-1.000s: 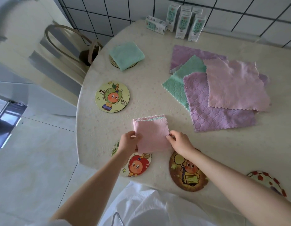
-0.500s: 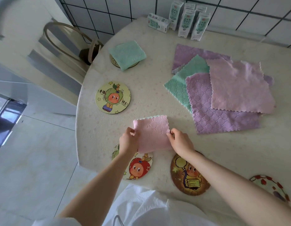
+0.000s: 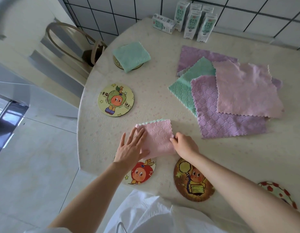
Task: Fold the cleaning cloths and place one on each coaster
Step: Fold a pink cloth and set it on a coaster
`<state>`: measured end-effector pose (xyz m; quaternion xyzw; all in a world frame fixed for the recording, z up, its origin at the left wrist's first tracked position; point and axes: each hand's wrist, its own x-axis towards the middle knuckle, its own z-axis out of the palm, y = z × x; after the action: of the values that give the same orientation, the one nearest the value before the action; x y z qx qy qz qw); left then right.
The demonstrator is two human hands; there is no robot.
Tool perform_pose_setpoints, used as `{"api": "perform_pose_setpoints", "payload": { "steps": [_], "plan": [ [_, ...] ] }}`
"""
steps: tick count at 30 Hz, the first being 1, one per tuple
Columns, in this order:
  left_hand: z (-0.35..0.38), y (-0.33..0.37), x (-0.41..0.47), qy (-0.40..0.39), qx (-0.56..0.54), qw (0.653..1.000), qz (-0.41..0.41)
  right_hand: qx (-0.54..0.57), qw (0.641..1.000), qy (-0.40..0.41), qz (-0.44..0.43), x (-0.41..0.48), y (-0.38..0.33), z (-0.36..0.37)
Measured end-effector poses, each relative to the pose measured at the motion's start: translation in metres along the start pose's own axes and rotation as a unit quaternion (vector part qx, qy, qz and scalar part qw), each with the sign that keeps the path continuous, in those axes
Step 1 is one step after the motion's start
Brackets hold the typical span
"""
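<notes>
Here, hands: left hand [image 3: 130, 148] lies flat, fingers straight, pressing the folded pink cloth [image 3: 157, 137]; right hand [image 3: 184, 145] pinches its right edge.
Cloth: on the tabletop [image 3: 154, 98], just beside the red apple coaster [image 3: 142, 172], not yet on any coaster.
Risk: lifted by one edge, the fold could spring open.
Writing: yellow coaster [image 3: 115, 100] reads 幸福 and 快乐; milk cartons [image 3: 191, 26] read 纯牛奶.

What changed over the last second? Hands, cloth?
The left hand let go of its pinch on the folded pink cloth and now presses flat on its left side. The right hand still pinches the right edge. The folded green cloth and unfolded pile are unmoved.
</notes>
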<state>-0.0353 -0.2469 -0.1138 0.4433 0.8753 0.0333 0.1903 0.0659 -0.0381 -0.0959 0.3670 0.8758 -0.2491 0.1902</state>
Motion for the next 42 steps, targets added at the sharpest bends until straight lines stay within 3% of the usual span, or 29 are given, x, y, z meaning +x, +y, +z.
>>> {"api": "perform_pose_setpoints", "payload": {
  "steps": [8,13,20,26,30,33,36,40,42],
  "plan": [
    [-0.003,0.011,0.002,-0.028,-0.006,0.999,-0.036,-0.027,0.996,0.068,-0.045,-0.025,-0.021,0.004],
    [-0.007,0.020,0.000,-0.043,0.006,0.997,-0.064,-0.066,0.994,0.067,-0.058,-0.030,-0.025,0.012],
    [-0.008,0.023,-0.007,-0.034,-0.086,0.984,-0.151,0.047,0.998,0.025,-0.044,-0.022,-0.002,-0.001],
    [-0.019,0.043,-0.005,0.034,-0.200,0.953,-0.223,0.128,0.991,0.002,-0.031,-0.025,0.000,-0.002],
    [-0.030,0.057,0.010,0.089,-0.353,0.877,-0.313,0.272,0.960,-0.022,0.060,-0.021,-0.009,-0.003],
    [-0.039,0.053,0.023,0.107,-0.472,0.787,-0.382,0.370,0.914,-0.058,0.158,-0.016,-0.013,-0.009],
    [-0.046,0.048,0.031,0.074,-0.556,0.724,-0.402,0.388,0.897,-0.097,0.190,-0.010,-0.013,-0.015],
    [-0.055,0.038,0.038,-0.001,-0.708,0.585,-0.396,0.383,0.884,-0.148,0.223,-0.007,-0.016,-0.030],
    [-0.065,0.032,0.042,-0.038,-0.734,0.570,-0.367,0.382,0.875,-0.177,0.240,-0.007,-0.021,-0.035]
  ]
}}
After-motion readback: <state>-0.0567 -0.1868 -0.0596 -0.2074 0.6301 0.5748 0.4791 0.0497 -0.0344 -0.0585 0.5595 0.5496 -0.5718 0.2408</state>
